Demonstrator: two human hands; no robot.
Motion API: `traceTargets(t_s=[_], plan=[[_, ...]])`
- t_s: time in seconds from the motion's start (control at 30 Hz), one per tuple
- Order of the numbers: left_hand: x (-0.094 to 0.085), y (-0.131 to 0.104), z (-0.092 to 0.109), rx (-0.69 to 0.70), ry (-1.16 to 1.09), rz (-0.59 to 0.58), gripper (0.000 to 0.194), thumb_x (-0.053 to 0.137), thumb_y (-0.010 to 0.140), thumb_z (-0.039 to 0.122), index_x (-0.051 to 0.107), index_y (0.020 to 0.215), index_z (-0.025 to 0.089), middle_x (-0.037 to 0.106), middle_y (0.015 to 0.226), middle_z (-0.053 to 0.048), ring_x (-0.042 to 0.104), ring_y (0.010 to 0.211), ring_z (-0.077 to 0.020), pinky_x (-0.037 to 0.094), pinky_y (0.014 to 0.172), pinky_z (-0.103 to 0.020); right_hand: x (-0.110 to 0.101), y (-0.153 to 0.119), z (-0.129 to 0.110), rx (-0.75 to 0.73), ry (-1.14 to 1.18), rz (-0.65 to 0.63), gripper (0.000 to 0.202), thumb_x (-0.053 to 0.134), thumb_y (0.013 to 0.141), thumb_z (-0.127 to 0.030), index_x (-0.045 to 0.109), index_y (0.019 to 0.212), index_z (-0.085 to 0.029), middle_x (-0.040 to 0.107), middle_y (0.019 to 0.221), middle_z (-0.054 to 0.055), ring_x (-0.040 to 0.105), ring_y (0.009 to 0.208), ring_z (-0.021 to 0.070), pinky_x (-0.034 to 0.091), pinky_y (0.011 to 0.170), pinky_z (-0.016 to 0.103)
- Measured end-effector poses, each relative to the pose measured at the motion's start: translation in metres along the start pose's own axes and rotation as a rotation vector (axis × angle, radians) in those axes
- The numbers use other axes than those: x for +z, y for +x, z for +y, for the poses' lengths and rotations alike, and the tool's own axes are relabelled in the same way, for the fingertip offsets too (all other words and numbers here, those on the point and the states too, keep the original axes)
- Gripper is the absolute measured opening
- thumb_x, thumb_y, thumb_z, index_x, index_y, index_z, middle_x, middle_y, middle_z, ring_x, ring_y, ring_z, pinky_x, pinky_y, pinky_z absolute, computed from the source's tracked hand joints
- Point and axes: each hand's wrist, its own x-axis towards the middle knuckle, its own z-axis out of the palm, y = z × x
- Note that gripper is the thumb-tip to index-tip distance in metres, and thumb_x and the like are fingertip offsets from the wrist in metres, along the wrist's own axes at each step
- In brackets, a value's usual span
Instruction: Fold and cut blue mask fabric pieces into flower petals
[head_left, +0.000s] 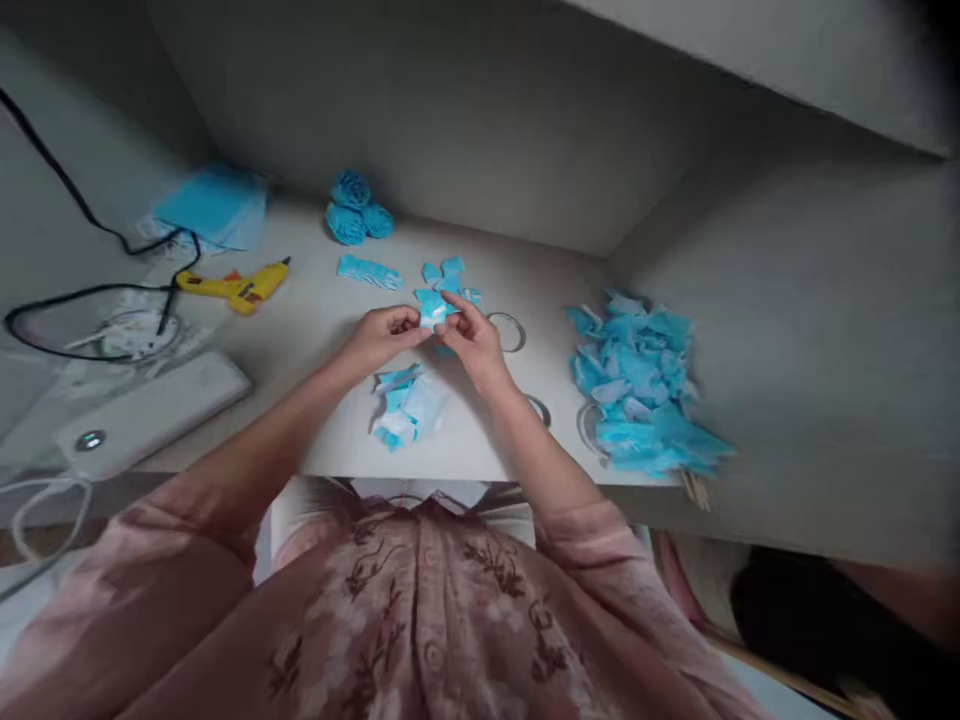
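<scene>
A small blue piece of paper or thin fabric [433, 312] is pinched between my two hands over the middle of the table. My left hand [384, 334] grips its left edge with thumb and fingertips. On the other side my right hand [474, 338] holds its lower right edge, index finger bent over the top. Just behind lie several loose blue pieces [450, 270], and to their left an overlapping row of blue pieces [369, 271]. Nearer my body rests a small heap of blue and whitish scraps [405, 408].
Three blue rolled flowers [352, 212] stand at the back wall. Left are a yellow glue gun [244, 288], a blue pack [214, 208], a black cord and a white power strip [161, 410]. A large blue pile [637, 365] with sticks [696, 490] lies right, near rings [507, 332].
</scene>
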Motion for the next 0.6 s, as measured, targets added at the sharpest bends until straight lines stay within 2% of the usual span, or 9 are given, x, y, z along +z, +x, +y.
traceTargets(t_s=[0.2,0.33,0.4,0.6], plan=[[-0.0021,0.0016,-0.0105,0.046,0.024,0.013,0.032,0.074,0.065,0.046,0.059,0.068,0.018,0.049,0.065,0.005,0.042,0.065,-0.0101,0.031,0.066,-0.027,-0.0023,-0.0013,0.0007,-0.022,-0.017,0.004,0.068,0.078,0.083,-0.063,0.066,0.138,-0.025,0.067,0.086,-0.002,0.062,0.079,0.0143,0.054,0.081,0.032],[-0.0025,0.0009,-0.0108,0.05,0.062,0.014,0.032,0.074,0.064,0.046,0.058,0.066,0.018,0.047,0.064,0.005,0.04,0.063,-0.0098,0.031,0.065,-0.027,-0.0011,-0.002,-0.0007,-0.02,-0.029,0.036,0.069,0.085,0.077,-0.059,0.068,0.136,-0.027,0.065,0.087,-0.001,0.06,0.082,0.0152,0.052,0.076,0.031],[-0.0024,0.0,-0.0082,0.052,0.073,0.011,0.031,0.074,0.065,0.045,0.058,0.065,0.018,0.047,0.063,0.005,0.04,0.063,-0.0096,0.031,0.064,-0.027,-0.0004,-0.0022,-0.0014,-0.035,-0.05,0.045,0.068,0.085,0.078,-0.055,0.068,0.136,-0.027,0.062,0.085,-0.002,0.058,0.08,0.0143,0.05,0.075,0.03],[-0.0008,0.0001,-0.002,0.022,-0.065,0.017,0.037,0.076,0.066,0.048,0.065,0.086,0.018,0.066,0.077,0.0,0.06,0.073,-0.0148,0.045,0.072,-0.029,0.0003,-0.0026,-0.0039,-0.046,-0.029,0.057,0.064,0.085,0.076,-0.047,0.068,0.134,-0.025,0.054,0.079,-0.005,0.052,0.074,0.0126,0.048,0.07,0.029]])
